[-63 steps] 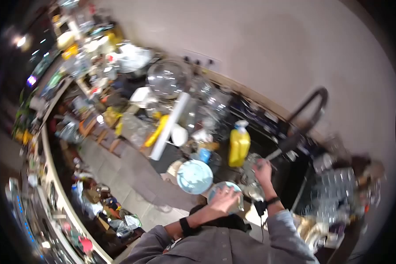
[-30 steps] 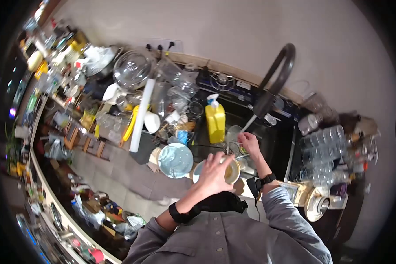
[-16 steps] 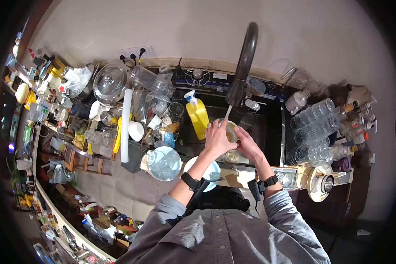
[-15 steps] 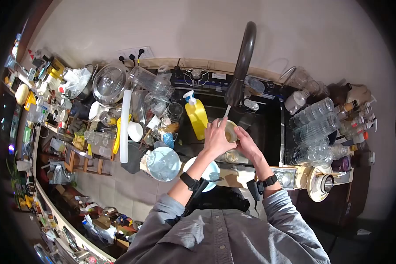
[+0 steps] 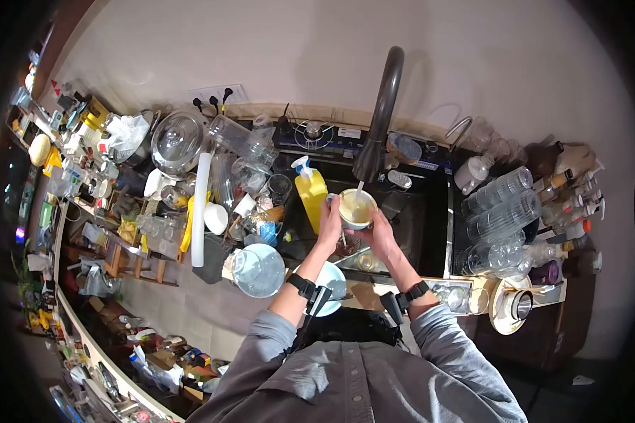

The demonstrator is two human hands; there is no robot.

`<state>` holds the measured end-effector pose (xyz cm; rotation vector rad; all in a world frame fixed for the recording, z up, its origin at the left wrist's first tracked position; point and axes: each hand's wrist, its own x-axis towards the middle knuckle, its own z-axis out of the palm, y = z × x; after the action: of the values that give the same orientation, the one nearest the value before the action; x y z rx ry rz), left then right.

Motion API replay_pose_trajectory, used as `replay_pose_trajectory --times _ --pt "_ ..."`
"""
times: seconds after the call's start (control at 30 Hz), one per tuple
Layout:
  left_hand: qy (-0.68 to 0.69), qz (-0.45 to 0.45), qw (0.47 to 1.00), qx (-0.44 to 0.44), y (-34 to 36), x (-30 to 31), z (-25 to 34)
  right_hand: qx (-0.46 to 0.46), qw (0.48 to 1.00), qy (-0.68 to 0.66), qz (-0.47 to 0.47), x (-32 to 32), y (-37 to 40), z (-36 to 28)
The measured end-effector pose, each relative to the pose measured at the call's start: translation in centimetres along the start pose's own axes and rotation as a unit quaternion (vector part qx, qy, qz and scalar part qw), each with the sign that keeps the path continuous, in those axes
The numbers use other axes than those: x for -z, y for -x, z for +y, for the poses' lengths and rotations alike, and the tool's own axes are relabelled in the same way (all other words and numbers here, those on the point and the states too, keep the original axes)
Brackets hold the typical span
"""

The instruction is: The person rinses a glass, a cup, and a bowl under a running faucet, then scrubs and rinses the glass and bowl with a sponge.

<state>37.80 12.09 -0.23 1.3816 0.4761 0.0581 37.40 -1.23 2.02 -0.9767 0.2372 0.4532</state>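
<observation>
A pale cup (image 5: 349,220) with a wide round mouth sits between my two hands over the sink (image 5: 420,243), tilted so its inside faces me. A thin stream of water from the dark faucet (image 5: 372,158) runs into it. My left hand (image 5: 328,224) is closed at the cup's left side, its fingertips partly hidden. Around the right and lower side of the cup curls my right hand (image 5: 381,236). Just left of the cup stands a yellow pump bottle (image 5: 310,197) with a white and blue top. Below the hands, a small glass (image 5: 366,261) lies in the sink.
Glass jars (image 5: 504,215) crowd the right counter beside a white plate (image 5: 502,317). A translucent tub (image 5: 259,270) and a light blue bowl (image 5: 331,285) stand at the front edge. Glassware, a glass lid (image 5: 178,141) and a white tube (image 5: 200,211) fill the left counter.
The cup has turned so its mouth now faces up toward me under the water. My left hand has moved from across its front to its left side; my right hand has shifted slightly left.
</observation>
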Motion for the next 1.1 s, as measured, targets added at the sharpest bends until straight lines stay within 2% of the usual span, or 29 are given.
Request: replay_pose_trajectory --times 0.07,0.1,0.2,0.23,0.33,0.37,0.4,0.43,0.53,0.57,0.6,0.67,0.73,0.8,0.9,0.93,0.97,1.0,1.03,1.07,1.1 --pt "0.171 -0.097 0.968 0.156 2.5 -0.4 4.2 -0.040 0.999 -0.026 0.005 0.1 0.3 -0.2" --pt "0.175 -0.098 0.970 0.141 1.6 -0.5 2.5 -0.057 0.998 -0.033 0.014 -0.2 0.6 -0.5" --pt "0.173 -0.114 0.955 0.213 1.2 -1.0 2.5 -0.063 0.998 0.021 0.024 0.8 0.5 -0.2" --pt "0.196 -0.105 0.954 0.201 0.3 -1.3 0.5 -0.068 0.996 0.056 0.019 2.0 0.1 0.1" --pt "0.143 -0.129 0.967 0.168 0.0 -1.9 -1.1 -0.080 0.975 0.201 0.044 2.4 0.6 -1.2" --pt "0.130 -0.097 0.970 0.181 0.9 -2.5 0.1 -0.079 0.967 0.238 0.043 3.4 0.1 -1.0" --pt "0.124 -0.099 0.969 0.191 1.3 -2.6 0.6 -0.078 0.957 0.276 0.042 5.0 -0.5 -0.4" --pt "0.120 -0.101 0.967 0.199 1.6 -2.7 1.1 -0.031 0.919 0.386 0.075 10.0 -4.4 3.9" --pt "0.111 -0.085 0.968 0.208 0.3 -2.2 -0.3 -0.041 0.910 0.392 0.131 5.9 -1.9 0.6" --pt "0.113 -0.067 0.971 0.202 -0.1 -2.2 -0.7 -0.027 0.889 0.428 0.162 4.7 -1.8 0.2" --pt "0.115 -0.049 0.973 0.195 -0.6 -2.1 -1.1 0.073 0.861 0.477 0.161 3.5 -1.4 -0.1" --pt "0.096 -0.055 0.982 0.153 -0.1 -1.7 0.1 0.266 0.771 0.557 0.155 1.5 -0.5 -0.6" --pt "0.056 -0.044 0.991 0.112 -0.3 -1.5 0.2 0.338 0.764 0.548 0.051 0.0 0.4 -1.6" --pt "0.057 -0.042 0.993 0.094 -0.4 -1.2 0.1 0.201 0.833 0.514 -0.037 -1.7 1.4 -2.7" --pt "0.069 -0.051 0.993 0.086 0.7 -1.5 1.0 0.184 0.830 0.527 -0.020 -1.1 0.4 -2.0" --pt "0.077 -0.068 0.988 0.118 0.7 -1.2 1.1 0.182 0.828 0.531 -0.010 -0.7 -0.1 -1.9" --pt "0.085 -0.084 0.981 0.150 0.8 -0.8 1.6 0.145 0.853 0.501 0.004 -0.8 0.1 -2.7" --pt "0.094 -0.100 0.973 0.183 1.1 -0.4 2.1 0.120 0.905 0.408 0.010 1.6 -2.0 -0.4" --pt "0.027 -0.129 0.977 0.169 1.6 -0.2 2.7 0.094 0.921 0.377 0.019 2.2 -2.1 -0.9" --pt "-0.053 -0.115 0.979 0.158 2.6 0.0 4.3 0.067 0.936 0.346 0.027 2.7 -2.2 -1.4" --pt "-0.138 -0.110 0.979 0.102 2.1 0.8 2.9 0.051 0.931 0.356 0.053 3.6 -2.4 -1.5"
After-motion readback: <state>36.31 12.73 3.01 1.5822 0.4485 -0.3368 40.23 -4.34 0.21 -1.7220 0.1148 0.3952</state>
